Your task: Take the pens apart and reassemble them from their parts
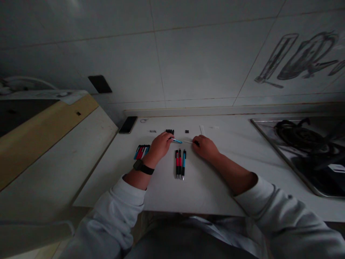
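Note:
My left hand [161, 144], with a black watch on its wrist, is closed around a blue pen barrel [177, 141] that points right. My right hand [205, 146] pinches a thin white pen refill [188, 142], its tip just short of the barrel's end; something dark shows at those fingertips. Below the gap between my hands lie three whole pens: two red pens [178, 163] and a blue pen [184, 164], side by side. Several coloured pen barrels [140, 151] lie beside my left wrist, partly covered by it. Black grips [169, 131] stand in a row behind my left hand.
Along the back are small springs [152, 131], a small black piece [187, 131], white refills [202, 129] and small clear parts [215, 127]. A phone [128, 125] lies at the back left. A gas stove [304, 144] stands at the right, a white appliance [54, 154] at the left.

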The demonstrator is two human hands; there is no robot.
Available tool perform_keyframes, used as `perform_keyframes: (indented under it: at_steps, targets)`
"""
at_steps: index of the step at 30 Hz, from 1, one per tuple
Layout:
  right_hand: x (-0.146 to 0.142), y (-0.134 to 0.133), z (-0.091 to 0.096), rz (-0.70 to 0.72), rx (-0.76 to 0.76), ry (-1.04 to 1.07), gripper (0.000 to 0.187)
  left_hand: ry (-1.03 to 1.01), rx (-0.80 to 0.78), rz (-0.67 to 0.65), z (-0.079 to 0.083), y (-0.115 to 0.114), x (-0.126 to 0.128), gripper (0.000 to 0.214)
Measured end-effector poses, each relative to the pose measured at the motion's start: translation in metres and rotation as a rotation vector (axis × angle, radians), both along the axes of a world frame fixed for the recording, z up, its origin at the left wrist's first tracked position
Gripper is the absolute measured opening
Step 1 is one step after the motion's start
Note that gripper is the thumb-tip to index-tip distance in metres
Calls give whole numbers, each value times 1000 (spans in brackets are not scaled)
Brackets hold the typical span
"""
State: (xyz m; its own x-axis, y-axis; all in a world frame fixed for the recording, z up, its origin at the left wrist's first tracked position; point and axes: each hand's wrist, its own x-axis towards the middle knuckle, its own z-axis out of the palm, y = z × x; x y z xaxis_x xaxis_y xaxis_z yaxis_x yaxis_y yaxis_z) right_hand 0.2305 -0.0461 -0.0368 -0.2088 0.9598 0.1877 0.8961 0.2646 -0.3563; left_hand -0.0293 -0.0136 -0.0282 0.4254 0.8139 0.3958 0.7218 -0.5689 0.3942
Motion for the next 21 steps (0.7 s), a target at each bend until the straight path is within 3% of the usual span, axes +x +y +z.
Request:
perform_keyframes:
  at_steps: [8, 16, 21]
  targets:
    - [1, 1, 0, 6, -6, 7, 18, -183, -52, 84, 19, 2, -14, 20]
    - [2, 2, -4, 15, -1, 11, 17, -429, -60, 232, 49, 14, -56, 17]
    - [4, 4, -8, 14, 16, 24, 17, -483, -238, 184, 51, 21, -79, 28]
